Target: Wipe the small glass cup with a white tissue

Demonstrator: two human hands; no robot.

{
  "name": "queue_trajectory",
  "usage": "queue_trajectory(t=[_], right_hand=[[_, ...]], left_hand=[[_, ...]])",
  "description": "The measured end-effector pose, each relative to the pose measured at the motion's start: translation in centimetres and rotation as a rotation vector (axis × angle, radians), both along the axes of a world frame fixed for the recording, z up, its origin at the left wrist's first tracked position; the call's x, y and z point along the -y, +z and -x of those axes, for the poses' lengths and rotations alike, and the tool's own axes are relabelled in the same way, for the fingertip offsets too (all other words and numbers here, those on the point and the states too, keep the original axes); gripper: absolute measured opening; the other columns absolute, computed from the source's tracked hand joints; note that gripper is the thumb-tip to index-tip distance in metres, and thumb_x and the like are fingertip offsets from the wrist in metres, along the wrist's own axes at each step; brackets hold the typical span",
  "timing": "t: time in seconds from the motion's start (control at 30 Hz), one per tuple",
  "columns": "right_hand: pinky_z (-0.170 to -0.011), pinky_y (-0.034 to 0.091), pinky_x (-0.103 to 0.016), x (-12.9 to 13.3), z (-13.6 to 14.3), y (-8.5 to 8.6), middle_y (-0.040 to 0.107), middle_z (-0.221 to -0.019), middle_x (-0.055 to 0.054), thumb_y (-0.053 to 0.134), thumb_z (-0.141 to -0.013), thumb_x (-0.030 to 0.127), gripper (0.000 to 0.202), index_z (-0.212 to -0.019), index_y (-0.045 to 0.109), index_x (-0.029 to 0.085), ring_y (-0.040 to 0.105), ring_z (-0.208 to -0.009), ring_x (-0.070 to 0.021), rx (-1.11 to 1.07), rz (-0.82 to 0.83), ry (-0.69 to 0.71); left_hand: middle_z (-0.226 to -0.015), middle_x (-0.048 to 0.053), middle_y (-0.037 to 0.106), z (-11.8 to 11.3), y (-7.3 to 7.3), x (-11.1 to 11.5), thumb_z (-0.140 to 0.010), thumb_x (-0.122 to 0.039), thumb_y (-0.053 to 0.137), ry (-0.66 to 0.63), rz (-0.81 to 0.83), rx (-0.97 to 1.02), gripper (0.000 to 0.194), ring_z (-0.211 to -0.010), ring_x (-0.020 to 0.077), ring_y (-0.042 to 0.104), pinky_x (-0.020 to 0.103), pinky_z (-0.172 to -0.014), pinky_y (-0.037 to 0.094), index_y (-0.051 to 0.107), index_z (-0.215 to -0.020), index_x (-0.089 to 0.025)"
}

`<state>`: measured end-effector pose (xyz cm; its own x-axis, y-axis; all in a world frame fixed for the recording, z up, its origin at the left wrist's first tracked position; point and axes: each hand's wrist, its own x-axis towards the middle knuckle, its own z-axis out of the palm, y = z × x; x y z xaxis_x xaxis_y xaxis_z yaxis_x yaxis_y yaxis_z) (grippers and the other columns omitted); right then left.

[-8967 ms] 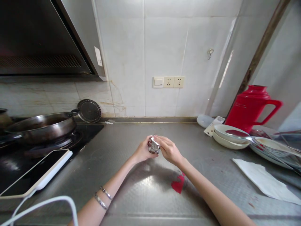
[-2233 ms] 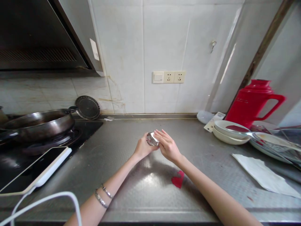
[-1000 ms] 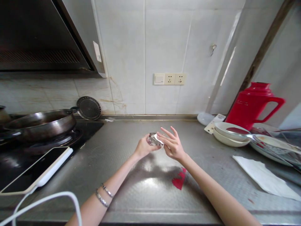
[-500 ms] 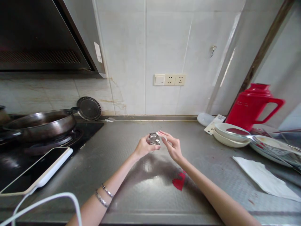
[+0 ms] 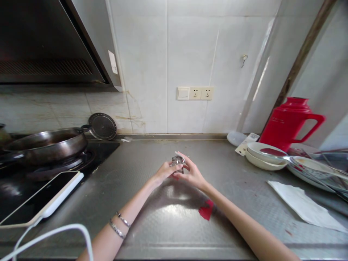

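Between my hands, over the middle of the metal counter, is a small shiny, see-through grey block-like object [image 5: 177, 160] with faceted sides; its exact kind cannot be made out. My left hand [image 5: 164, 171] grips it from the left with closed fingers, the thumb across its near side. From the right, my right hand [image 5: 193, 174] curls round the same object, fingers at its top and far edge and thumb underneath. Fingers cover much of its lower part. A torn red scrap [image 5: 206, 210] lies on the counter just nearer than my right hand.
On the left, a steel pan [image 5: 49, 146] sits on the black stove, with a phone [image 5: 40, 199] and white cable [image 5: 65, 227] nearer. At right stand a red thermos [image 5: 289, 125], white bowls [image 5: 262, 165], plates with utensils, and a white paper napkin [image 5: 304, 208].
My right hand has closed in from the right and now wraps the shiny object, where before its fingertips only touched the top edge. The object has turned slightly in the left hand.
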<state>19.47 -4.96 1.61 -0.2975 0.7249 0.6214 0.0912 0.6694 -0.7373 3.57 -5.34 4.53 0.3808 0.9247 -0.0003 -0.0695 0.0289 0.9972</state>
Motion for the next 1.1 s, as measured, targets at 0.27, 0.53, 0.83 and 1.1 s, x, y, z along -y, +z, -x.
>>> queue_trajectory(t=[0.27, 0.53, 0.83, 1.1], right_hand=[[-0.084, 0.057, -0.038, -0.4, 0.0, 0.8, 0.065, -0.119, -0.011, 0.077, -0.066, 0.028, 0.064, -0.125, 0.054, 0.022, 0.065, -0.104, -0.0254, -0.258, 0.255, 0.022], [-0.094, 0.051, -0.039, 0.5, 1.3, 1.2, 0.067, -0.115, -0.007, 0.077, -0.066, 0.031, 0.056, -0.119, 0.059, 0.021, 0.065, -0.103, -0.0231, -0.229, 0.299, 0.011], [-0.107, 0.038, -0.049, -0.1, -0.2, 0.2, 0.056, -0.134, -0.008, 0.054, -0.088, 0.046, 0.044, -0.127, 0.057, 0.026, 0.048, -0.127, -0.0265, 0.128, 0.051, -0.205], [-0.104, 0.041, -0.050, 0.0, -0.8, 1.4, 0.066, -0.118, -0.009, 0.045, -0.093, 0.023, 0.030, -0.119, 0.060, 0.024, 0.058, -0.116, -0.0239, 0.280, -0.395, -0.239]], left_hand=[[-0.103, 0.011, 0.067, 0.4, -2.2, -1.2, -0.048, -0.031, 0.090, 0.014, -0.144, -0.005, 0.129, -0.078, 0.0193, 0.067, 0.038, -0.080, 0.053, 0.010, -0.149, -0.024], [-0.112, 0.011, 0.065, -0.7, -2.8, -0.8, -0.057, -0.022, 0.084, 0.069, -0.558, -0.158, 0.083, -0.102, 0.0238, 0.063, 0.039, -0.093, 0.047, 0.040, -0.127, -0.018], [-0.104, 0.007, 0.067, -0.9, -4.3, -1.1, -0.059, -0.023, 0.080, 0.191, -0.465, -0.223, 0.071, -0.087, 0.0202, 0.066, 0.030, -0.075, 0.051, 0.046, -0.121, -0.017], [-0.100, 0.006, 0.067, -1.7, -3.4, -0.1, -0.055, -0.019, 0.079, 0.251, -0.518, -0.280, 0.067, -0.085, 0.0199, 0.064, 0.028, -0.070, 0.048, 0.049, -0.114, -0.016]])
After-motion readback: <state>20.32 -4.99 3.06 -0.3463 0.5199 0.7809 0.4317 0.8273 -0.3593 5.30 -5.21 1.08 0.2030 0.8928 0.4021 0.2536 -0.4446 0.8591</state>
